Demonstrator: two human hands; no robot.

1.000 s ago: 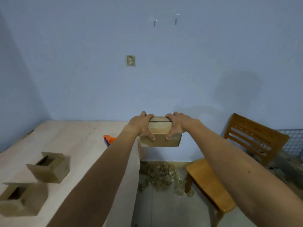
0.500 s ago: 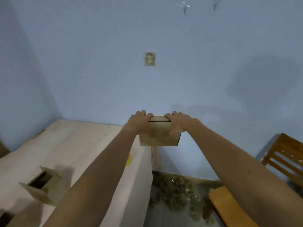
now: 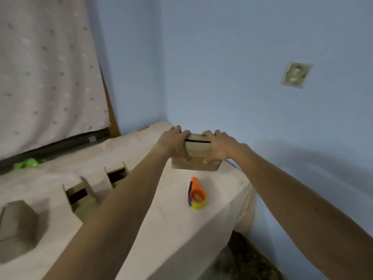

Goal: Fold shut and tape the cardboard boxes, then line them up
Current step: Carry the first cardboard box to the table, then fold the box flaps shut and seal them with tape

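Head view: both hands grip one cardboard box (image 3: 196,157) by its ends, left hand (image 3: 173,142) and right hand (image 3: 219,147) curled over the top, pinning the flaps shut. Its long axis and dark top seam run left to right, at the tabletop's (image 3: 181,229) far end; whether it rests there is unclear. The tape dispenser (image 3: 196,196) lies nearer the person, roughly midway between the arms, so either hand could probably fetch it.

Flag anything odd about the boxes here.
The box gripped by the left hand and right hand shows a dark gap between its top flaps, no tape visible. The nearer open box and farther open box sit on the table, flaps up.
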